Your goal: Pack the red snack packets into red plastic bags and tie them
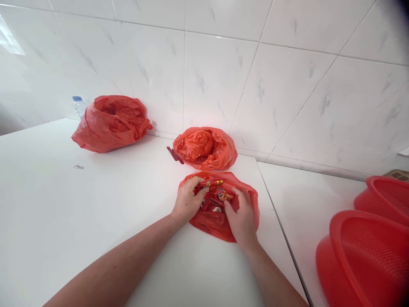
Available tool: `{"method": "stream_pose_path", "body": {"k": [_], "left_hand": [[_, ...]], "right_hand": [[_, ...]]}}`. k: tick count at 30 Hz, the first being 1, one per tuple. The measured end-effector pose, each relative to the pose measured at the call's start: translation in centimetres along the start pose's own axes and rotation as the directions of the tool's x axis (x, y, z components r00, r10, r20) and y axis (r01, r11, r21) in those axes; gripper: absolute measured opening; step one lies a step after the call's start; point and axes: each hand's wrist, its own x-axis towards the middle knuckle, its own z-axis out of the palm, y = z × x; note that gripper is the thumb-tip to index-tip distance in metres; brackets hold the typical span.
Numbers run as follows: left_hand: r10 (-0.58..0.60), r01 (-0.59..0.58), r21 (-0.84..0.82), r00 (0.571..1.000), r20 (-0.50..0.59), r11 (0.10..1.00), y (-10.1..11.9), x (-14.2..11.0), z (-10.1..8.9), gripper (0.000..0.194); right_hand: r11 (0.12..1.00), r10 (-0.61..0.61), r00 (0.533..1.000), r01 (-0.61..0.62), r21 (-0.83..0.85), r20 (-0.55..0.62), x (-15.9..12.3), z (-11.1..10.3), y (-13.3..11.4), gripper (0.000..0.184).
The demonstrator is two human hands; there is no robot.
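An open red plastic bag (212, 225) lies on the white table with several small red snack packets (211, 204) inside it. Over its left rim, my left hand (188, 200) is closed on slim red packets (216, 182) with yellow marks; how many it holds is unclear. On the other side, my right hand (243, 217) reaches into the bag, thumb and fingers closing on a red-and-orange snack packet (225, 196) with dark lettering. Some packets are partly hidden by my fingers.
Behind stands another red plastic bag (204, 147), with slim dark-red packets (175, 155) beside it. A larger red bag (110, 123) and a plastic bottle (78, 106) are by the tiled wall. Red plastic baskets (347, 256) stand right, past a table seam.
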Motion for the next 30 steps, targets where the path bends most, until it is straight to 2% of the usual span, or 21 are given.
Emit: {"method": "stream_pose_path", "body": {"k": [3,6,13,21,25,30], "left_hand": [[-0.007,0.007,-0.013,1.0,-0.018,1.0,0.0,-0.1,0.1,0.006],[-0.011,0.011,0.012,1.0,-0.022,1.0,-0.1,-0.1,0.1,0.003],[0.131,-0.118,0.14,0.988,-0.086,0.983,-0.5,0.0,0.1,0.014],[0.151,-0.129,0.151,0.979,-0.14,0.98,-1.0,0.3,0.0,0.03],[0.196,-0.182,0.13,0.975,-0.106,0.975,-1.2,0.3,0.1,0.049],[0.213,-0.217,0.064,0.975,0.063,0.974,-1.0,-0.1,0.3,0.036]], "right_hand": [[0.999,-0.034,0.996,0.037,-0.039,0.087,0.0,0.5,0.6,0.054],[0.998,-0.059,0.989,0.062,-0.021,0.133,-0.1,0.8,1.0,0.055],[0.995,0.008,0.998,-0.001,-0.102,0.067,0.1,0.8,0.9,0.055],[0.999,-0.007,0.999,0.009,-0.05,0.053,-0.2,0.7,0.2,0.051],[1.0,-0.017,0.999,0.017,-0.01,0.049,-0.3,0.5,-0.3,0.05],[0.991,-0.133,0.991,0.132,-0.01,-0.029,-0.3,0.3,-0.6,0.048]]}}
